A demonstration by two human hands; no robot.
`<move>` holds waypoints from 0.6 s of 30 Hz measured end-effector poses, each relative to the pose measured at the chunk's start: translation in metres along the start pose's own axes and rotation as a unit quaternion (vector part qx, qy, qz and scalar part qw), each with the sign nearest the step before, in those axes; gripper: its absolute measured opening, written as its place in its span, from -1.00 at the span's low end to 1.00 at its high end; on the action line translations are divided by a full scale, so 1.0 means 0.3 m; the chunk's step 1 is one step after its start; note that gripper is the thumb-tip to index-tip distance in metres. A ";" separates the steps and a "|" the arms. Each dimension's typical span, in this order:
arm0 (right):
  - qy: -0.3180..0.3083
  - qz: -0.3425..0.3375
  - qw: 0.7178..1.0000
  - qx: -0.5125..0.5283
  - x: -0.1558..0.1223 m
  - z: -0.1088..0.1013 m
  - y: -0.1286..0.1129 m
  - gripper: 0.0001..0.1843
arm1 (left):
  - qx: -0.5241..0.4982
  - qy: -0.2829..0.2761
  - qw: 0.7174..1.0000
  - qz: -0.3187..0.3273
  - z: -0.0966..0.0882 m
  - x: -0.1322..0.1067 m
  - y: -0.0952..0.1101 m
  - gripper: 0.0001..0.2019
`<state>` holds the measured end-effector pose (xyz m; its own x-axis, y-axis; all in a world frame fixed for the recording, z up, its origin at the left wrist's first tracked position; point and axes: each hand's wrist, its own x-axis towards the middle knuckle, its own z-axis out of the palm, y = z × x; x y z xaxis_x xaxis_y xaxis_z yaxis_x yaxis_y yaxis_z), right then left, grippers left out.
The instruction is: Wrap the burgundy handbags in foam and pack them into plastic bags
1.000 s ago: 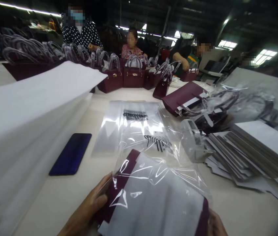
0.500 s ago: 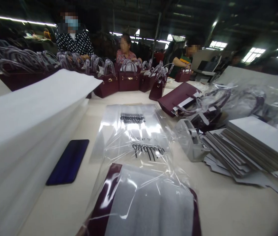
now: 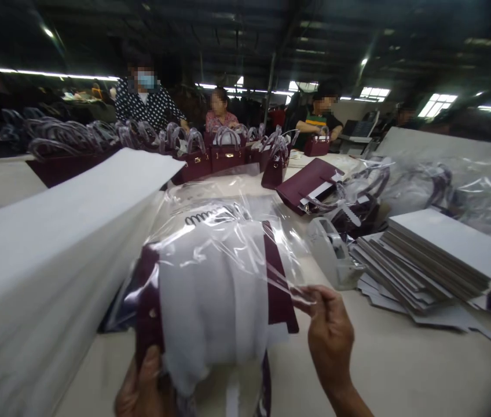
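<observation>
A burgundy handbag [image 3: 278, 272] with white tissue wrap [image 3: 215, 295] around its middle is raised in front of me, tilted. Its far part sits inside a clear plastic bag [image 3: 223, 200] with black lettering. My left hand [image 3: 141, 385] grips the handbag's near left corner, thumb on top. My right hand [image 3: 331, 330] pinches the edge of the plastic bag at the right side. The handbag's handles hang at the near end, partly hidden.
A white sheet stack [image 3: 76, 214] fills the left. To the right are a tape dispenser [image 3: 336, 255], stacked grey boards [image 3: 454, 249] and a burgundy handbag lying down [image 3: 308, 182]. Upright handbags [image 3: 228, 157] line the back, with several people behind. A dark phone [image 3: 119, 301] is partly covered.
Both hands have come into view. The handbag has been lifted and moved away from me and left, covering much of the phone. The plastic bag's edge is now pulled right.
</observation>
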<state>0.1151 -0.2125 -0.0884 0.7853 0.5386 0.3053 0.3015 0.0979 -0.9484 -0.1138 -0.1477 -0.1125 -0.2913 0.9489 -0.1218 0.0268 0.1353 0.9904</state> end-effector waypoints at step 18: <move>0.107 0.089 0.990 -0.021 0.150 0.131 0.104 -0.62 | -0.100 -0.022 0.994 -0.024 0.221 0.022 0.033 -0.51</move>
<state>0.1387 -0.1523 -0.1076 0.9233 0.3540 0.1491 0.1667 -0.0195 -0.9858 -0.0521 -0.1211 -0.1078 -0.2455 0.9549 -0.1670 -0.1783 0.1249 0.9760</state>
